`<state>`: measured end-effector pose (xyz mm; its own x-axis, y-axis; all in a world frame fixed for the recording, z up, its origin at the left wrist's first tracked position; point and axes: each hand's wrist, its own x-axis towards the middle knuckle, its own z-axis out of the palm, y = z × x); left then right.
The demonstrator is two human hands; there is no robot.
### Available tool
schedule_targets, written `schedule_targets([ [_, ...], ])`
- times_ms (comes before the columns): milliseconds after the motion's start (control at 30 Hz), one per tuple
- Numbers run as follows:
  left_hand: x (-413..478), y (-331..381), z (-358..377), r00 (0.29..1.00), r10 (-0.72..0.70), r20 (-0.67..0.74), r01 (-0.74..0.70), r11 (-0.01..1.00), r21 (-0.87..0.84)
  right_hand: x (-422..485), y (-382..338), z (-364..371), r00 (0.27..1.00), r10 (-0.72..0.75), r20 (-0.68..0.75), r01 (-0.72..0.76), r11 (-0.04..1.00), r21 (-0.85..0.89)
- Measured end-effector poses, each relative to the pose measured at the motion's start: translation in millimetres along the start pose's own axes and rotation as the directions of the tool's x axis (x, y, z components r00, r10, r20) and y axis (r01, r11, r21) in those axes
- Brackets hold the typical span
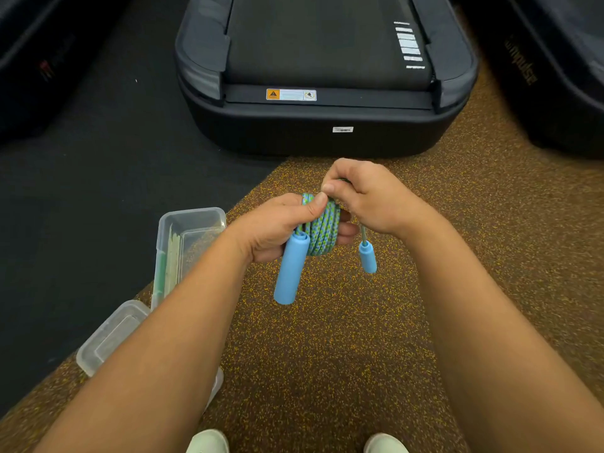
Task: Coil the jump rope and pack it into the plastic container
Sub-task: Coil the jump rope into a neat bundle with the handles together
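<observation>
both hands (277, 227) grip coiled jump rope (322, 228)

open plastic container (191, 223) unobstructed on floor at left, treadmill (323, 93) blocking ahead

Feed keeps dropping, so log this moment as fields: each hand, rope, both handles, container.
left hand: grips the rope coil, thumb on top
right hand: pinches the rope at the coil's top
rope coil: tight, held above the floor
first handle: sticks down below the left hand
second handle: dangles on a short length under the right hand
container: open, on the floor at the left, no rope inside
stage: packing not yet begun
</observation>
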<state>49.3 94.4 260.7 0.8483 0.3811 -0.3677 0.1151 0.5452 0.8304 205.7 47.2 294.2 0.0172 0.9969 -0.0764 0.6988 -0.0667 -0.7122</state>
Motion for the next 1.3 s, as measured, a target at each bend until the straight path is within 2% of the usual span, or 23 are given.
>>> schedule_targets([
  [167, -1.5, 0.1, -0.6, 0.996, -0.009, 0.094, 0.009, 1.000, -0.002, -1.3, 16.9, 4.5, 0.999, 0.033, 0.010, -0.034, 0.963, 0.267],
  [333, -4.2, 2.4, 0.0, 0.983, 0.001, 0.182, 0.003, 1.000, -0.021, -5.1, 36.0, 18.3, 0.992, 0.119, 0.027, -0.114, 0.829, 0.548],
  [467, -4.7, 2.1, -2.8, 0.981, 0.033, 0.190, -0.013, 0.995, -0.101, -9.2, 42.5, 32.4, 0.975, 0.176, 0.138, -0.223, 0.733, 0.642],
  [567, -3.3, 2.8, -0.2, 0.997, 0.014, 0.077, -0.006, 0.994, -0.112, -12.1, 43.4, 44.9, 0.966, 0.169, 0.193, -0.257, 0.667, 0.700],
  [667, -0.3, 3.0, 3.6, 0.995, -0.084, -0.044, 0.079, 0.990, -0.115, -12.9, 51.6, 54.2, 0.951, 0.213, 0.224, -0.309, 0.662, 0.683],
  [767, 1.1, 3.1, 3.4, 0.992, -0.111, -0.054, 0.102, 0.984, -0.145, -14.0, 52.0, 60.5, 0.944, 0.240, 0.229, -0.331, 0.698, 0.635],
  [833, 0.4, 4.5, 4.0, 0.992, -0.117, -0.046, 0.109, 0.982, -0.154, -16.8, 47.9, 63.1, 0.943, 0.218, 0.252, -0.332, 0.685, 0.649],
  [1033, -1.1, 4.4, 2.6, 0.995, -0.094, -0.031, 0.085, 0.972, -0.219, -25.8, 47.5, 72.4, 0.898, 0.117, 0.424, -0.387, 0.667, 0.637],
  [1100, -0.8, 4.1, 2.0, 0.995, -0.080, -0.052, 0.066, 0.970, -0.234, -25.5, 44.5, 71.9, 0.863, 0.075, 0.500, -0.413, 0.676, 0.610],
  [1200, -0.2, 3.7, 0.4, 0.995, -0.058, -0.084, 0.036, 0.967, -0.252, -24.1, 40.7, 62.2, 0.771, 0.044, 0.636, -0.462, 0.725, 0.510],
  [1300, 1.2, 3.1, -2.5, 0.992, -0.046, -0.121, 0.012, 0.963, -0.270, -22.1, 37.2, 48.4, 0.703, 0.024, 0.711, -0.474, 0.760, 0.444],
])
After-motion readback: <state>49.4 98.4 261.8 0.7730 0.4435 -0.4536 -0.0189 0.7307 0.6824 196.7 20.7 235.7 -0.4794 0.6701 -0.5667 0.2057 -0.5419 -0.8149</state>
